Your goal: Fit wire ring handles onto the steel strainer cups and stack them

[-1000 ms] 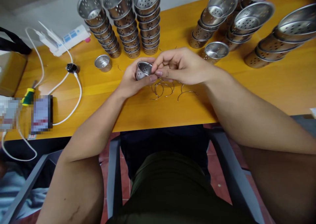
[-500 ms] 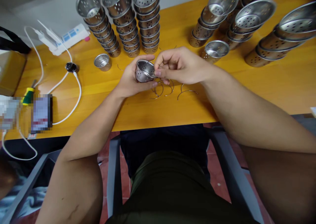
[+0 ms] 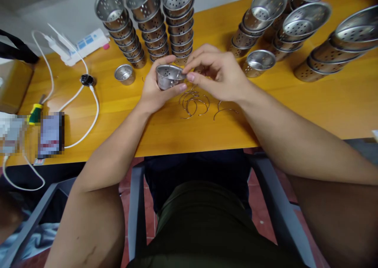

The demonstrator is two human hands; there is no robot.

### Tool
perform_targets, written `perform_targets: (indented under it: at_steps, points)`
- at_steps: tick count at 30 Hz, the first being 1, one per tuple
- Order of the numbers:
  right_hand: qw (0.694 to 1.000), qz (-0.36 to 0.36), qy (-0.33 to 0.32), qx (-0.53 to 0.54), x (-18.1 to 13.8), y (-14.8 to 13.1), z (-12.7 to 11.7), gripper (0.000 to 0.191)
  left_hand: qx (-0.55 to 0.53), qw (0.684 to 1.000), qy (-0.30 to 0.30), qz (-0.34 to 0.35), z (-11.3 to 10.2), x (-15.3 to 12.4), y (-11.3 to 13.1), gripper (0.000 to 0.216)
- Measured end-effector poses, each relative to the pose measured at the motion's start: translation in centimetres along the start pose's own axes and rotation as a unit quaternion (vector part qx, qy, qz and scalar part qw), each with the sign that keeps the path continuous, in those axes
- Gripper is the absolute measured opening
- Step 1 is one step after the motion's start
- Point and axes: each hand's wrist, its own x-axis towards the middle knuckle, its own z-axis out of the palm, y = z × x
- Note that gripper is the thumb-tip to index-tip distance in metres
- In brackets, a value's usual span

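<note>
My left hand (image 3: 158, 86) is wrapped round a small perforated metal cup (image 3: 169, 78), thumb at the near side and fingers on the far side. The cup is tilted, its mouth partly towards me. On its right rim, the thumb and forefinger of my right hand (image 3: 211, 71) close in a pinch; whether a thin wire is also between them is too small to tell. Several curved thin wires (image 3: 191, 102) lie on the table just below my right hand, and another bent wire (image 3: 225, 110) lies further right.
Stacks of perforated cups (image 3: 180, 25) stand at the back left, more stacks (image 3: 317, 61) at the right. Single cups stand left (image 3: 124, 75) and right (image 3: 259, 62) of my hands. A power strip (image 3: 85, 45), white cables, a screwdriver (image 3: 36, 112) and a blurred-out phone-like object (image 3: 50, 134) occupy the left.
The cup has turned in my left hand and moved slightly up and left. My right fingers have shifted onto its rim, and more of the wires below now shows.
</note>
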Motion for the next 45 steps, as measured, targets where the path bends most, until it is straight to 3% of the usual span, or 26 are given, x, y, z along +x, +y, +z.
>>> perform_targets:
  at_steps: [2,7,12,17,22,27,33,39,41,45]
  points:
    - [0.999,-0.015,-0.025,-0.035,-0.3,-0.3,0.3,0.040,-0.001,1.000,0.010,0.009,-0.3,0.1,-0.4,0.119]
    - [0.998,0.012,0.001,-0.056,-0.5,-1.2,0.9,0.060,-0.021,1.000,0.000,0.003,-0.4,0.0,-0.8,0.118]
    - [0.995,-0.002,-0.055,-0.077,-0.4,-1.1,1.0,0.047,-0.022,0.999,0.005,0.028,-0.4,-0.1,-0.9,0.115]
    - [0.995,0.004,0.000,-0.102,-0.5,-1.3,0.8,0.075,0.000,1.000,0.004,0.005,-0.5,-0.1,-0.8,0.118]
    - [0.990,-0.049,-0.061,-0.114,-0.6,-0.4,0.8,0.046,0.008,1.000,0.013,0.023,-0.5,0.0,-0.8,0.123]
    - [0.994,-0.021,-0.031,-0.101,-0.6,-0.8,1.1,0.066,0.001,0.999,0.005,0.043,-0.4,0.0,-0.9,0.118]
    - [0.994,-0.027,-0.062,-0.084,-0.2,-0.7,1.0,0.033,0.009,1.000,0.002,0.019,-0.2,0.0,-0.8,0.125]
    - [0.995,-0.014,-0.088,-0.040,-0.7,0.1,1.9,0.041,-0.015,0.999,-0.008,0.031,0.1,-0.3,-1.0,0.127]
    - [0.994,-0.015,-0.095,-0.042,-0.9,0.1,2.0,0.035,-0.020,0.999,-0.021,0.014,0.2,-0.4,-0.9,0.130]
    - [0.988,-0.057,-0.082,-0.122,-0.1,-0.1,-0.9,0.022,-0.005,0.999,-0.032,0.003,0.1,-0.2,-0.8,0.131]
